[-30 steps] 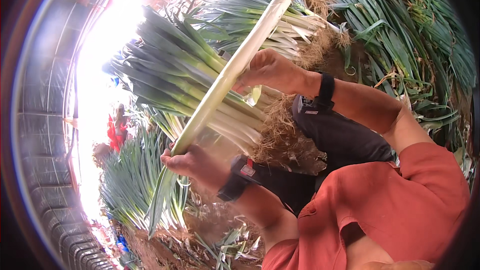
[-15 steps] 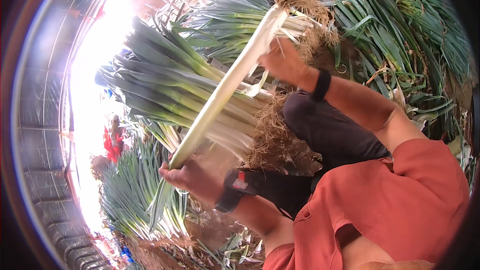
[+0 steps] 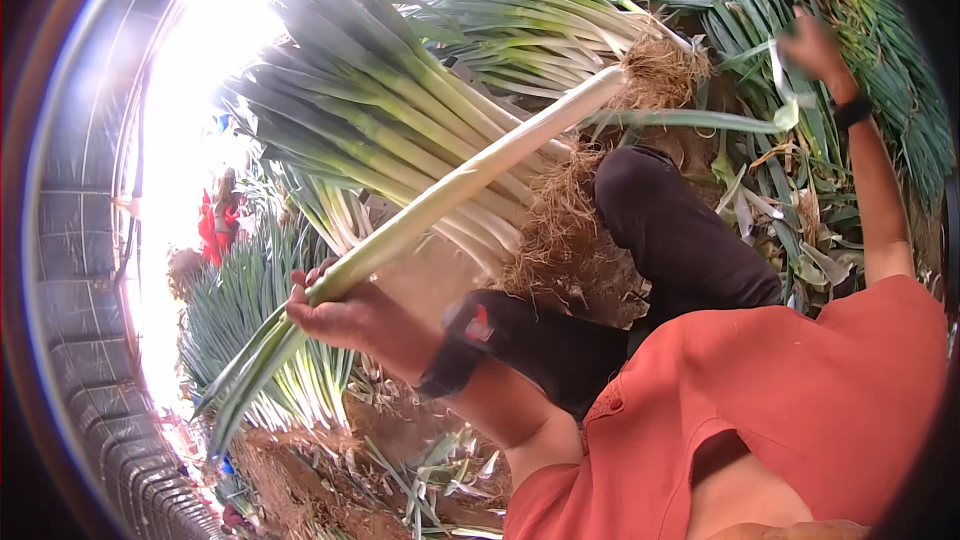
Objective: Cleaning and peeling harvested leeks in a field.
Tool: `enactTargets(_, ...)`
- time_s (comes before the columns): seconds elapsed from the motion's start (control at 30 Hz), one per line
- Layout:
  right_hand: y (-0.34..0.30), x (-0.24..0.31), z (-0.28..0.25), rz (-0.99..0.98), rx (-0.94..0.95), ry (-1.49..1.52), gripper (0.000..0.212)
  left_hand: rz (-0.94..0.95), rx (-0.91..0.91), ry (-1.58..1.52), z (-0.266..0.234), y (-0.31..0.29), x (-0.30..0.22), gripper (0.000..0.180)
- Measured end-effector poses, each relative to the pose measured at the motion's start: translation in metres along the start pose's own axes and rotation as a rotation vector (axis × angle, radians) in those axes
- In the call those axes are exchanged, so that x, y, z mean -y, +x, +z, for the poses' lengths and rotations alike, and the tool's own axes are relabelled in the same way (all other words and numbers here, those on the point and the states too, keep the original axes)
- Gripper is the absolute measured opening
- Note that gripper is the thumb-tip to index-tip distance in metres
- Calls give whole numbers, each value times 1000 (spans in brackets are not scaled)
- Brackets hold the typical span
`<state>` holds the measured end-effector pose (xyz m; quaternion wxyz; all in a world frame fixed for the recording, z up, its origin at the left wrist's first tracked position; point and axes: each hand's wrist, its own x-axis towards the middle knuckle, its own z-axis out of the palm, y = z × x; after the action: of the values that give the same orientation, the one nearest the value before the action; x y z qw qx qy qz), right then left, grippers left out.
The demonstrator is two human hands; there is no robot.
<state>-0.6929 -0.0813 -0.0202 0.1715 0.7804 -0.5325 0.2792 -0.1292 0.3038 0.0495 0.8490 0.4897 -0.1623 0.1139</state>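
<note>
My left hand (image 3: 352, 316) is wrapped round a long leek (image 3: 470, 178) near where its pale shaft turns to green leaves. The leek slants across the view, its brown root tuft (image 3: 662, 72) at the upper right end. Out to the far right, my right hand (image 3: 812, 48) is closed on a stripped leek leaf (image 3: 735, 120). This leaf hangs as a pale, bent strip, trailing back toward the leek's root end. Motion smears the right hand a little. Beneath the held leek lies a big pile of leeks (image 3: 400, 145), roots facing my knees.
More leeks lie in a heap (image 3: 540, 35) at the back and another (image 3: 265, 325) at the left. Uncleaned green stalks (image 3: 735, 0) fill the far right. Peeled scraps (image 3: 815, 260) litter the soil beside my bent knee (image 3: 650, 190). Plastic sheeting (image 3: 80, 240) curves along the left.
My right hand has swung from near the root end out to the far right, pulling a leaf strip away. The leek has tilted flatter, and my left hand still holds it, slightly further left.
</note>
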Motion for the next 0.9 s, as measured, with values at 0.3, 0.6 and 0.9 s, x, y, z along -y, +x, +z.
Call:
enactTargets(0.3,-20,330,-91,-724,-101,713,29,-287,-202,-260,65,-40,-34,21)
enactTargets(0.6,-20,360,-77,-595,567,892,44,-303,-93,-427,38,-48,-27,25)
enactTargets(0.9,-13,350,-49,-196,1029,1284,43,-381,471,-922,43,-43,-35,50)
